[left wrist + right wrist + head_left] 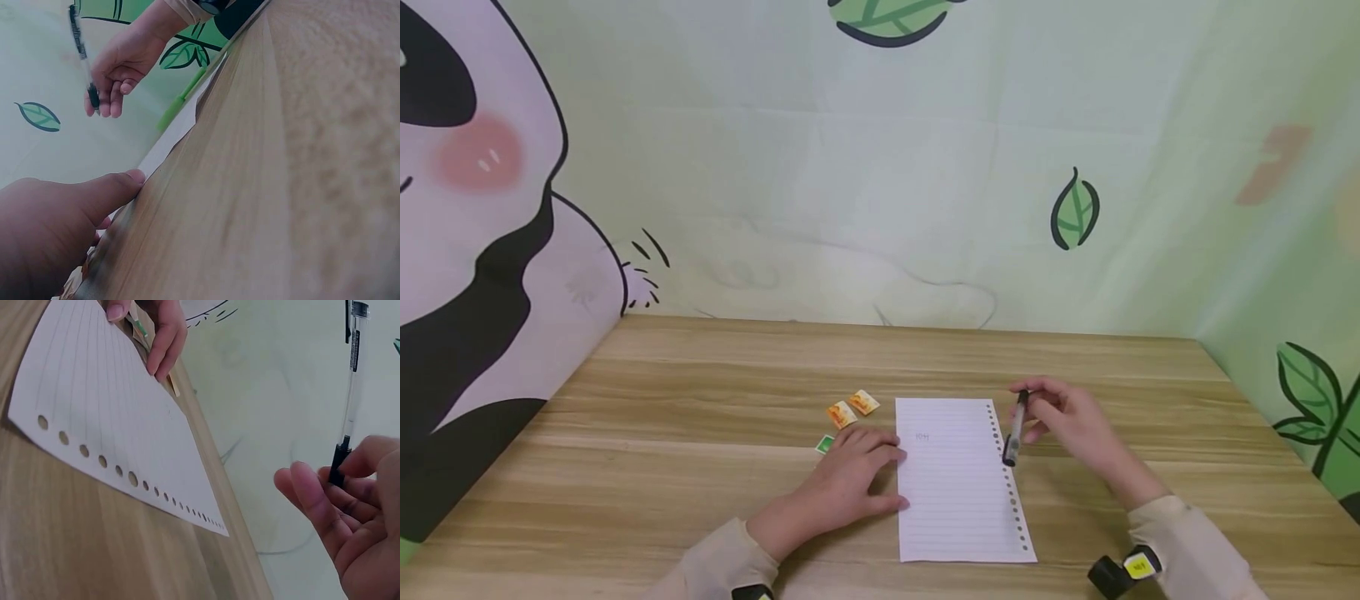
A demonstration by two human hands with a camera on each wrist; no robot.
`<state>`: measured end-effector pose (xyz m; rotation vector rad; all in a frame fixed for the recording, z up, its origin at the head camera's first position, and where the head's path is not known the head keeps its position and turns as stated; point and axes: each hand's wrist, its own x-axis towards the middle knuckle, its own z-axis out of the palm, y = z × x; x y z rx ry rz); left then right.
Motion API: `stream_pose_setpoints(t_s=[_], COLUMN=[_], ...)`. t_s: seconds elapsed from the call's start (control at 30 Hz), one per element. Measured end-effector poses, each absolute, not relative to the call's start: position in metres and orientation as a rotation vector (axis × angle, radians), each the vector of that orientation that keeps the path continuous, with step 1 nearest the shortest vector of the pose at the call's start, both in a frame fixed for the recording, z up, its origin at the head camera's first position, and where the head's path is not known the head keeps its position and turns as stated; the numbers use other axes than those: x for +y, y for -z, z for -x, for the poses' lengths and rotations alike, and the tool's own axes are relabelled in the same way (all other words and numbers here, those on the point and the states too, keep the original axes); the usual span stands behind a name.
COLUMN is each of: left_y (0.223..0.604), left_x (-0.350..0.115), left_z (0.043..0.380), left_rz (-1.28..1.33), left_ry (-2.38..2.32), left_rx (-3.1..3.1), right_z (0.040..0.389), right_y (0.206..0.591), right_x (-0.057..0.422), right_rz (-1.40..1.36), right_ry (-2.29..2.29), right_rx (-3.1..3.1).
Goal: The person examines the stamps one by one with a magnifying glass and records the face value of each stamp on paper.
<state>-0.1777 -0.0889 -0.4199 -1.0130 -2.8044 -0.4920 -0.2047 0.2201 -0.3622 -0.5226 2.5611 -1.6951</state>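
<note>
A lined sheet of loose-leaf paper lies on the table, its punched holes along the right side and a small bit of handwriting near the upper left. My left hand rests at the sheet's left edge, fingers spread and fingertips on the margin. Right of the sheet, my right hand is raised and pinches a clear-barrelled pen by its black grip between thumb and fingers. The pen's clip end points away from that hand, and overlaps the sheet's right edge in the head view.
Two small orange-and-white packets lie beyond my left fingers. A small green-and-white piece is beside them, partly covered by the hand. The wooden table meets a printed wall backdrop at its far edge.
</note>
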Motion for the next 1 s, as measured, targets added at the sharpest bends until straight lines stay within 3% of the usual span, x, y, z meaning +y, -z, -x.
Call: stream_pose_setpoints(t_s=[0.3, 1.0], left_y=[0.418, 0.42], left_x=[-0.088, -0.088], left_z=[0.177, 0.177], left_rz=[1.012, 1.008], left_ry=[0.52, 0.496], left_rx=[-2.804, -2.796], right_z=[0.203, 0.202], right_y=[0.364, 0.364], right_x=[0.229, 0.235], right_rz=[0.315, 0.479], right_ry=[1.708, 1.432], right_rx=[2.719, 2.765])
